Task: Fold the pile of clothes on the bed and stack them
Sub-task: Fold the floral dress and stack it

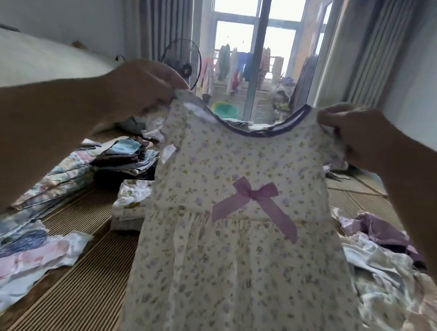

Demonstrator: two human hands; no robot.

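Observation:
A small cream dress (pixel 240 243) with a purple flower print, a purple neckline and a lilac bow hangs in the air in front of me. My left hand (pixel 145 86) pinches its left shoulder, and my right hand (pixel 355 132) pinches its right shoulder. The dress is spread flat between them and faces me, with its skirt reaching down past the bottom of the frame. On the bed's striped mat (pixel 78 272), an unfolded heap of clothes (pixel 385 265) lies to the right of the dress.
Folded stacks (pixel 128 157) sit behind the dress at centre left, with a white folded stack (pixel 130 206) nearer. Flat floral garments (pixel 20 255) lie at the left. A fan (pixel 185 61) and a glass balcony door (pixel 260 52) stand beyond the bed.

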